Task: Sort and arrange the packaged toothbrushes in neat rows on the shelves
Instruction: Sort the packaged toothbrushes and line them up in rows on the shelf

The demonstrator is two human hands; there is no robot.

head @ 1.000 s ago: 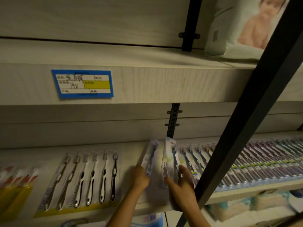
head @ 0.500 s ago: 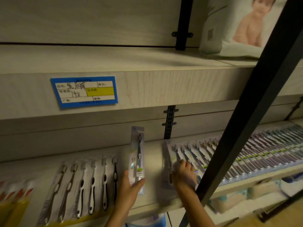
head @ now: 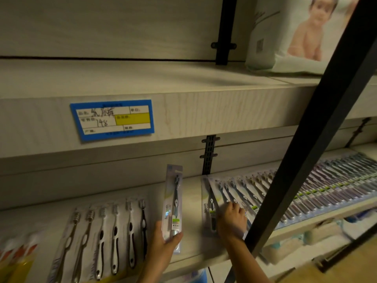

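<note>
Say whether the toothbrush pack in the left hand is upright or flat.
Upright: the left hand grips the toothbrush pack by its lower end, brush head up.

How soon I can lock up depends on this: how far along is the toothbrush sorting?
Done: the overlapping row on the right lies even; the six-brush card lies flat at left. In hand: the left hand holds a single pack upright; the right hand rests on the row's left end. Left: setting that pack down, likely beside the row.

My left hand [head: 163, 241] and right hand [head: 231, 221] are bare, and both slim forearms [head: 247, 261] are uncovered as far as they show.
</note>
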